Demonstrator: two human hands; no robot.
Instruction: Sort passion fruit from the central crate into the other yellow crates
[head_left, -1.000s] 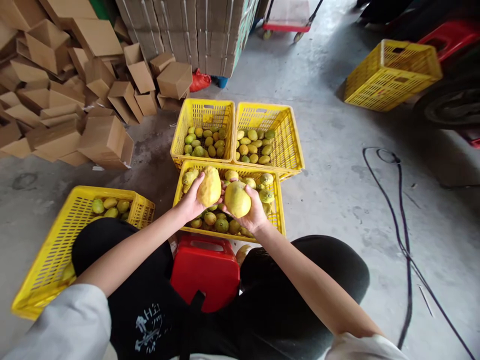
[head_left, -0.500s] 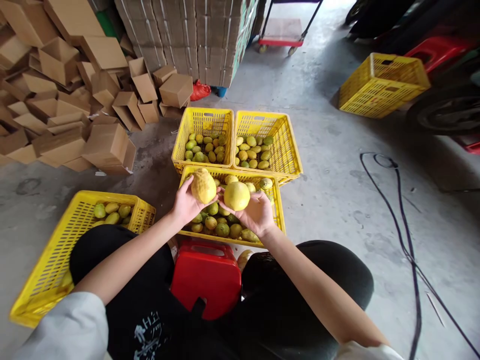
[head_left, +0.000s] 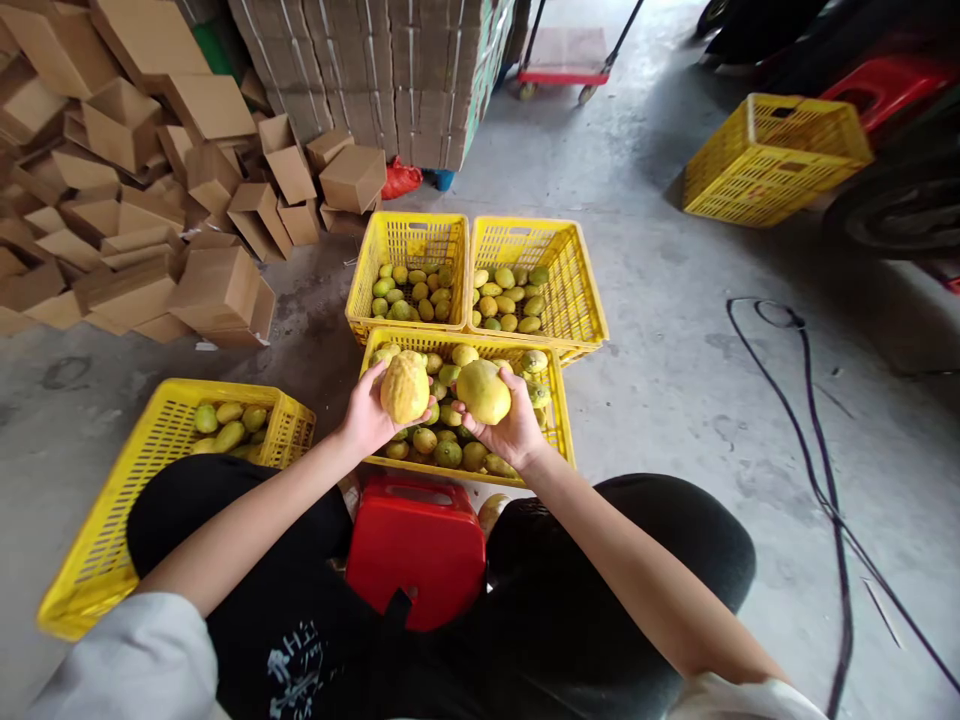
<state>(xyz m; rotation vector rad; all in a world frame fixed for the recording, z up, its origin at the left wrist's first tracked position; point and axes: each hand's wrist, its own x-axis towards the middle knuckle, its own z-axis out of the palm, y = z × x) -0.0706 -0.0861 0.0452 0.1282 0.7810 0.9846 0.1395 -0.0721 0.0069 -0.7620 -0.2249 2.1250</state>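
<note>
A ridged, bumpy yellow fruit (head_left: 406, 387), melon-like, sits in my left hand (head_left: 367, 415), with the fingers curled round its left side and underside. My right hand (head_left: 517, 425) grips a rounder, smoother yellow fruit (head_left: 483, 391) from the right and below. Both are held side by side, a small gap apart, above the near yellow crate (head_left: 564, 420). Inside that crate lie several green and yellow fruits (head_left: 448, 453), partly hidden by my hands. The exact kind of fruit is not certain.
Two yellow crates (head_left: 589, 285) with fruit stand behind the near one; another crate (head_left: 97, 520) is at left. A red stool (head_left: 416, 550) stands between my knees. Cardboard boxes (head_left: 210, 290) pile up at left. A black cable (head_left: 817, 430) lies on the right floor.
My hands have drawn slightly apart, the right one shifting a little to the right. Both fruits have turned in the hands and remain held.
</note>
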